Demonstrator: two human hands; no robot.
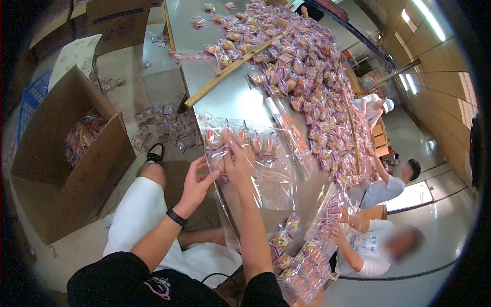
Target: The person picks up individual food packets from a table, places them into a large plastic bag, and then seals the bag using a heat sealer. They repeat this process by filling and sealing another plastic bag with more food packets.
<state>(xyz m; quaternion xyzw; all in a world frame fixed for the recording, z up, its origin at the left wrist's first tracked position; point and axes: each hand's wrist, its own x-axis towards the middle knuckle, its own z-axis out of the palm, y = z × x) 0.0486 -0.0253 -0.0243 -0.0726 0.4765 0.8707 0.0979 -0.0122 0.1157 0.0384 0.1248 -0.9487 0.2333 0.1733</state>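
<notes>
A clear plastic bag (273, 187) lies on the metal table (225, 94) in front of me, with small wrapped packets (261, 143) lined up inside its far part. My right hand (239, 159) rests on the bag over the packets, its fingers stretched out. Just left of it, my left hand (197, 184) is at the table edge beside the bag, fingers apart and slightly curved, with a dark band on the wrist. Nothing shows in its grasp. A stack of flat clear bags with orange print (291, 134) lies beyond my right hand.
A large heap of wrapped packets (312, 77) covers the table's far side. A wooden strip (235, 67) lies across the table. An open cardboard box (76, 148) stands at the left, near packets on the floor (169, 123). Co-workers (365, 245) work along the right side.
</notes>
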